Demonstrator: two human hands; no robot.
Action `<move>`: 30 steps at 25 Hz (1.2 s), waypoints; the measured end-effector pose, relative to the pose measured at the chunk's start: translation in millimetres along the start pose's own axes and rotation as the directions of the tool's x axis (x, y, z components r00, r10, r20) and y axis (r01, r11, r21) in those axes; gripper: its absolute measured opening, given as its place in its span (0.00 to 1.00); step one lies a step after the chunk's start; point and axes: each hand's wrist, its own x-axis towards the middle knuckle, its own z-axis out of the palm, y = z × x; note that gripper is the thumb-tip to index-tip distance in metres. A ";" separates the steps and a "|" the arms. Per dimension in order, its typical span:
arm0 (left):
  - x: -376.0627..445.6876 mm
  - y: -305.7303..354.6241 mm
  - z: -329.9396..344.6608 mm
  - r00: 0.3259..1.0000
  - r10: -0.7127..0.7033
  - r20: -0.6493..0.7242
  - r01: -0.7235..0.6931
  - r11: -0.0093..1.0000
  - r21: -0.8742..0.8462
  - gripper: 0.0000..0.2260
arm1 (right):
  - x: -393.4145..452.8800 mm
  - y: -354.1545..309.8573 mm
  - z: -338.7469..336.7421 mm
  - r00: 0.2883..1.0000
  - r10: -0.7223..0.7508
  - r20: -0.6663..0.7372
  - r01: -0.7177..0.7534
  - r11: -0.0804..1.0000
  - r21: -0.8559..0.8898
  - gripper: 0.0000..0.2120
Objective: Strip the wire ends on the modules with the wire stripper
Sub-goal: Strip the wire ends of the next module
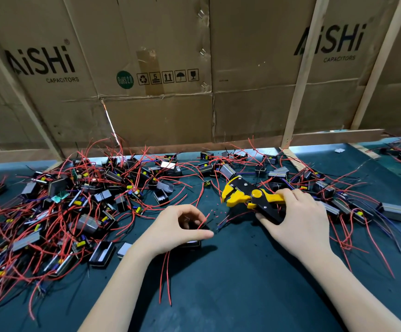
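My right hand (300, 219) grips the handles of a yellow and black wire stripper (245, 192), whose jaws point left and stand apart above the mat. My left hand (175, 226) holds a small black module (192, 243), mostly hidden under the palm, and its thumb and fingers curl round the module's red wire (205, 218), whose tip points up toward the stripper's jaws. More red wires (164, 276) from this module trail toward me. A short gap separates the wire tip from the jaws.
A big heap of modules with red wires (58, 212) covers the left of the dark green mat (230, 295). More modules (352, 207) lie right of my right hand. Cardboard sheets (161, 68) and wooden slats (300, 75) wall off the back.
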 end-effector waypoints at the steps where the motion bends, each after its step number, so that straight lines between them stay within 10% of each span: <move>1: 0.0 -1.1 -0.8 1.000 0.017 0.009 -0.017 0.997 0.078 0.09 | 0.8 0.5 -0.4 1.000 0.004 -0.015 -0.004 1.000 0.011 0.26; 13: -3.5 11.5 9.1 0.997 0.071 0.016 -0.072 0.996 0.056 0.09 | 5.6 4.3 -7.5 0.995 0.059 -0.075 -0.051 0.993 0.104 0.25; 16: -5.2 28.8 22.1 0.977 0.214 0.022 -0.201 0.944 -0.261 0.07 | 10.6 7.8 -14.5 0.985 0.152 -0.084 -0.135 0.974 0.181 0.25; 19: -4.2 34.3 29.0 0.944 0.311 0.112 -0.245 0.887 -0.391 0.27 | 16.7 15.5 -22.4 0.955 0.282 -0.095 -0.241 0.920 0.308 0.25; 22: -4.9 28.6 2.9 0.950 0.258 -0.178 -0.277 0.957 -0.091 0.28 | 19.7 22.3 -27.9 0.903 0.410 -0.128 -0.336 0.861 0.381 0.23; 24: -9.5 18.8 -26.0 0.778 0.288 -0.558 -0.235 0.958 0.167 0.20 | 21.5 24.5 -31.1 0.876 0.467 -0.117 -0.366 0.804 0.469 0.19; 27: -21.1 -5.3 -69.2 0.468 0.276 -0.840 0.179 0.901 0.396 0.07 | 25.7 25.7 -36.7 0.902 0.422 0.091 -0.327 0.529 0.783 0.13; 30: -33.0 -25.1 -92.7 0.479 -0.074 -0.875 0.609 0.745 0.270 0.03 | 24.3 21.5 -41.1 0.901 0.018 0.434 -0.433 -0.038 0.900 0.14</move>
